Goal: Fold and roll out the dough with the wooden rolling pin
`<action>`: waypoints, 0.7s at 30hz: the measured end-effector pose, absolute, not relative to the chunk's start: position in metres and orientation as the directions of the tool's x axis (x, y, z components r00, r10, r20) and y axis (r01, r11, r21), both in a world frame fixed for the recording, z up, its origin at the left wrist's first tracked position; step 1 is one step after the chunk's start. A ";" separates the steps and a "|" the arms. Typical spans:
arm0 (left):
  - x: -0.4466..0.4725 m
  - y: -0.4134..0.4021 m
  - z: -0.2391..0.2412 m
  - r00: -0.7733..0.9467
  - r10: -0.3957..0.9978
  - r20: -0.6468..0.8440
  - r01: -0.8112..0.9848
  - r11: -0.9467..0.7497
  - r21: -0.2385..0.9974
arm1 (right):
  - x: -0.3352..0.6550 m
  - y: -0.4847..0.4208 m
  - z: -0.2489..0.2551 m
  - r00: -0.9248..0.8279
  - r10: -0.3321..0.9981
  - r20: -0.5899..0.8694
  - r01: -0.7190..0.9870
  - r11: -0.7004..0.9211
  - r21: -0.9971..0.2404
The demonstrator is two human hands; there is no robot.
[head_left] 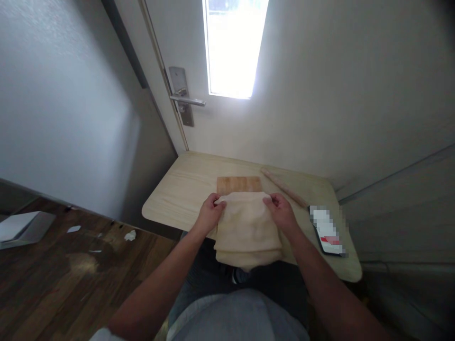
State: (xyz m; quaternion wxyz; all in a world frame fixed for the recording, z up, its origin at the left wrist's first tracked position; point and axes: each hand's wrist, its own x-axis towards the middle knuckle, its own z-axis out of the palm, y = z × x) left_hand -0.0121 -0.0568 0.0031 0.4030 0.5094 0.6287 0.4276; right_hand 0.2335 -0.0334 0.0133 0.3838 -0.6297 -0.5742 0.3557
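A pale, folded sheet of dough (247, 227) lies across a wooden board (239, 183) on a light wooden table (177, 189) and hangs over the table's near edge. My left hand (209, 213) pinches the sheet's far left corner. My right hand (280, 210) pinches its far right corner. Both hands have their fingers closed on the dough's far edge.
A wooden rolling pin (284, 187) lies at the back right of the table. A phone (327, 232) rests near the table's right edge. A door with a metal handle (186, 100) stands behind. Paper scraps (130, 235) and a flat grey object (21, 227) lie on the dark floor at left.
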 end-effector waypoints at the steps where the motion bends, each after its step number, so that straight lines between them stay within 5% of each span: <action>1: -0.013 -0.059 0.004 -0.177 0.983 -0.046 0.379 0.111 0.919 | 0.235 -0.034 0.011 0.102 0.995 -0.003 0.545 -0.058 -0.836; 5: -0.015 -0.064 0.008 -0.189 0.982 0.025 0.518 0.078 0.852 | 0.237 -0.034 0.002 0.103 0.994 0.037 0.735 -0.051 -0.676; 16: -0.027 -0.017 0.006 -0.083 0.977 -0.195 0.574 0.207 0.792 | 0.237 0.004 0.004 -0.014 0.997 -0.082 0.714 -0.047 -0.698; 21: -0.018 -0.009 0.011 -0.078 0.990 -0.121 0.565 0.144 0.813 | 0.226 0.022 0.006 -0.084 0.995 -0.053 0.679 0.018 -0.734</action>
